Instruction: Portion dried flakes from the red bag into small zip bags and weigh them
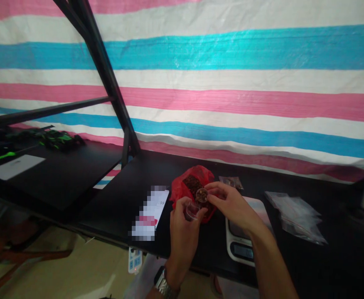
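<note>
My left hand [183,234], with a metal wristwatch [166,284] on its wrist, grips a small clear plastic cup [192,211] between thumb and fingers. My right hand [232,203] pinches a small round brown piece [201,195] at its fingertips, close above the cup. Right under both hands lies a crumpled red plastic bag [177,189] with a dark brown lumpy block [193,185] on it. The block's lower part is hidden behind my hands.
A phone [149,214] with a blurred screen lies left of the hands. A digital scale [239,245] sits under my right forearm. A small clear packet [231,182], a stack of clear plastic bags [296,218] and a striped tarpaulin [232,104] lie beyond.
</note>
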`<state>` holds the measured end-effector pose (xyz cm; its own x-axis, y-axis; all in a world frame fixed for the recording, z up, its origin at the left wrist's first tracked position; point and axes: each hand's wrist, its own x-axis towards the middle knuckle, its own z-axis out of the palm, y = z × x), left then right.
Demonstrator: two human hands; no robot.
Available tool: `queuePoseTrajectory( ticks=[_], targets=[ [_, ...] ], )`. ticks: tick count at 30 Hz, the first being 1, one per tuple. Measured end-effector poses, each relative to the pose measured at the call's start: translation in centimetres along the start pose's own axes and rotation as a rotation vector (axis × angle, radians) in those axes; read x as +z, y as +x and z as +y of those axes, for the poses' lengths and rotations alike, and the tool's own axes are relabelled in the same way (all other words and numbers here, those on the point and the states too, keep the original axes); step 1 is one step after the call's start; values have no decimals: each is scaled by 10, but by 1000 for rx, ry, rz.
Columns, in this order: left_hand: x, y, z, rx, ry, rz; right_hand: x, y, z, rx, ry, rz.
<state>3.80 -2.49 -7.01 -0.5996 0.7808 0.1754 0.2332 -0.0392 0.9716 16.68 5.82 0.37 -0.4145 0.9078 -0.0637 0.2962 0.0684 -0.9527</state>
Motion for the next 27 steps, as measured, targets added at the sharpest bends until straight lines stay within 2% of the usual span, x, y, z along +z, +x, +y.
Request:
queuePoseTrajectory(
  ticks=[6, 13, 22, 27],
  targets=[
    [4, 2, -2, -40, -1, 27, 5, -10, -12, -96, -135, -20],
    [5, 2, -6, -8, -44, 48, 5, -22, -20, -216, -319, 17],
    [4, 2, -3, -58, -125, 33, 18, -33, -37, -302, -524, 21],
    [2, 2, 1, -68, -175, -3, 18, -34, -37, -364, -571, 35]
  ],
)
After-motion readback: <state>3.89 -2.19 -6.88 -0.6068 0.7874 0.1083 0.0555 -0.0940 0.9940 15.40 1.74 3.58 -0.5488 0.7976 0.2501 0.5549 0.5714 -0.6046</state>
